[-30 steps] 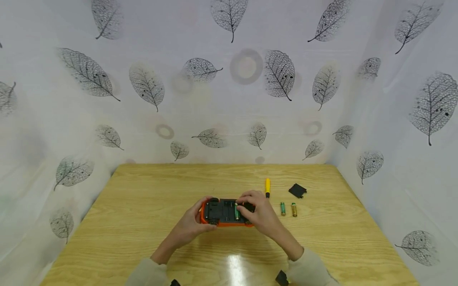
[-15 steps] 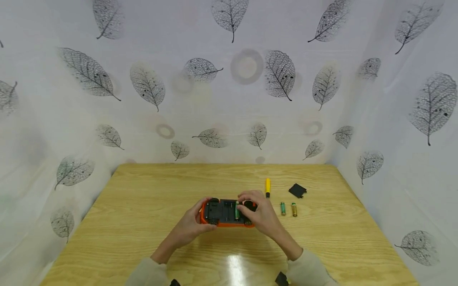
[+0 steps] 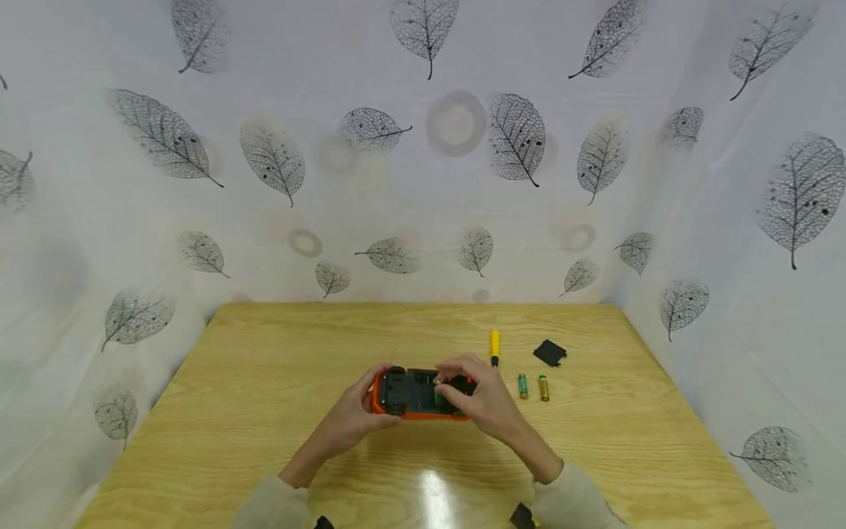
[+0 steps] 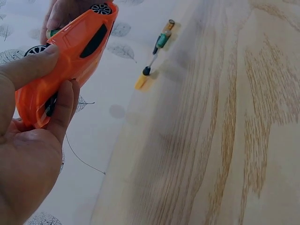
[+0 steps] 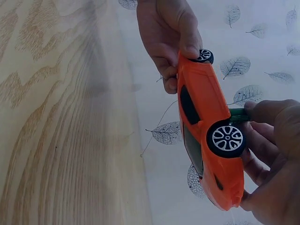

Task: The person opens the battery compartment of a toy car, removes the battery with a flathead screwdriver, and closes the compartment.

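Observation:
An orange toy car (image 3: 423, 416) is held underside up above the table, its black base and battery compartment (image 3: 416, 393) facing the head camera. My left hand (image 3: 355, 411) grips one end, thumb on one side and fingers on the other. At the compartment my right hand (image 3: 481, 395) pinches a green battery (image 5: 239, 115) between thumb and fingers. That battery stands tilted out of the car, one end raised, and the fingers cover part of it. In the left wrist view the car's orange body (image 4: 70, 51) hides most of the right hand.
To the right on the wooden table (image 3: 277, 345) lie a green battery (image 3: 523, 386) and a gold battery (image 3: 544, 388). Behind them are a black cover (image 3: 550, 353) and a yellow-handled screwdriver (image 3: 495, 345). A leaf-print curtain (image 3: 423, 184) encloses the back and sides.
The battery at the compartment has gone from lying nearly flat to tilted, its far end lifted by my right fingers. My left hand and the car have hardly moved.

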`<state>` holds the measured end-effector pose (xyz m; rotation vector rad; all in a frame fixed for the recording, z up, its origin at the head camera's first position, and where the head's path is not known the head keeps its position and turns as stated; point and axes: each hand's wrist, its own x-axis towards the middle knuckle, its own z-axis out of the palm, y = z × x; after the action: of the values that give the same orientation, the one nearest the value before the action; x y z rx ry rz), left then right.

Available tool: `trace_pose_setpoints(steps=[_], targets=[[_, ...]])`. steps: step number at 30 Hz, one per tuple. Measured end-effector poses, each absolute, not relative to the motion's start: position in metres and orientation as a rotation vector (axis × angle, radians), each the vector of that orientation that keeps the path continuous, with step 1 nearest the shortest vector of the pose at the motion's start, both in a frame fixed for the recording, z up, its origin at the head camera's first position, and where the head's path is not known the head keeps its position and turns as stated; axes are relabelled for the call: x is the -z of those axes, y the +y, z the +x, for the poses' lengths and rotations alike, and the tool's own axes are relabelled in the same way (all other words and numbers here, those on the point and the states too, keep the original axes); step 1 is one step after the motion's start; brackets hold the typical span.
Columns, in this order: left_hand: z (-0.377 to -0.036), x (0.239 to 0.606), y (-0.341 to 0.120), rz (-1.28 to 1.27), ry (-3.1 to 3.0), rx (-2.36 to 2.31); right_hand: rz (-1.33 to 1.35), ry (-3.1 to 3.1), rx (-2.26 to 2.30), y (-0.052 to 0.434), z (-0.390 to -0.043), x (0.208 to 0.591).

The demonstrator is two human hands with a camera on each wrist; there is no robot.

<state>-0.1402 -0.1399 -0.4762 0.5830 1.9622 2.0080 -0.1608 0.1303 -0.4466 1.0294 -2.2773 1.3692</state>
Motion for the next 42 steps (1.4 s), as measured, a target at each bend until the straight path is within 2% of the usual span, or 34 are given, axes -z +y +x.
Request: trace_pose_setpoints(steps=[12, 20, 42], targets=[[-0.139, 0.48, -0.142, 0.578, 1.944, -2.024, 1.006, -2.414, -1.351, 0.135, -0.155, 0.443], [-0.139, 0.481, -0.143, 0.555, 1.919, -2.045, 0.993, -2.14, -1.452, 0.137, -0.154, 0.441], [-0.138, 0.476, -0.148, 0.641, 1.907, -2.073, 0.409, -2.059, -1.663, 0.207, -0.157, 0.445]])
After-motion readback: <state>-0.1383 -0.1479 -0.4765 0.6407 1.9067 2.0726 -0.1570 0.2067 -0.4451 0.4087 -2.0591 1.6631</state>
